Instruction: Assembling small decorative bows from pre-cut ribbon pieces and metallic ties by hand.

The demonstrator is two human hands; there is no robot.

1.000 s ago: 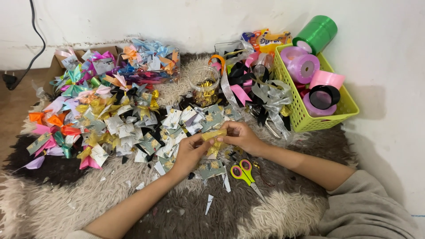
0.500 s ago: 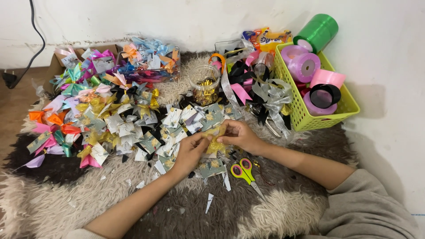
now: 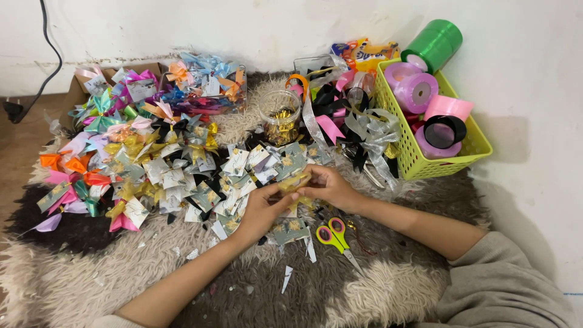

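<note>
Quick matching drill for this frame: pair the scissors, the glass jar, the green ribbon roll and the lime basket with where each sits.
Things:
1. scissors
2. glass jar
3. green ribbon roll
4. lime basket

Places:
A. far right, holding pink and purple ribbon rolls
B. on the rug just beside the right hand
C. leaning against the wall above the basket
D. beyond both hands, with gold pieces inside

Pairs: 1-B, 2-D, 3-C, 4-A

A small gold ribbon bow point(image 3: 296, 184), crumpled and shiny, sits pinched just above the yellow-handled scissors point(image 3: 333, 234).
</note>
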